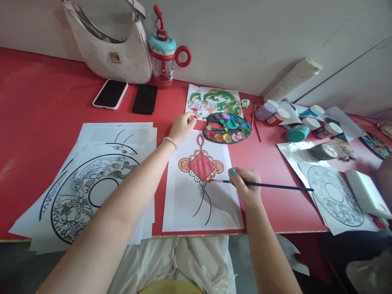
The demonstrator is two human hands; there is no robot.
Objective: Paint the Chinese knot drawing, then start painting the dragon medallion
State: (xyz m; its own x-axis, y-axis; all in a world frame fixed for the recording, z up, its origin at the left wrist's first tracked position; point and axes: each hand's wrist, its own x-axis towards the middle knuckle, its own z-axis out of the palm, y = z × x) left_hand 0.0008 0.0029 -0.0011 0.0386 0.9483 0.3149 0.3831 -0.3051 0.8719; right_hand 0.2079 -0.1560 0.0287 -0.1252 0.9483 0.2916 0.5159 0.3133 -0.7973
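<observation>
My right hand [247, 185] grips a thin dark-blue paintbrush [275, 186]. The brush tip touches the lower right of a printed knot ornament on a white sheet [180, 204]. On that ornament, the centre diamond [201, 166] is painted red and the side loops are orange. My left hand [183, 125] is by the sheet's upper left edge, its fingers bent together; whatever they may hold is hidden. Just right of it lies a black oval paint palette [219, 138] with several coloured wells. Another brush lies across the palette.
Line-drawing sheets [73, 192] are stacked at left. Behind are a white handbag [116, 61], a tumbler [163, 65], two phones [110, 94] and dragon pictures [222, 100]. Paint jars [297, 133] crowd the right, near another person's arm [384, 179] and a circular drawing [335, 196].
</observation>
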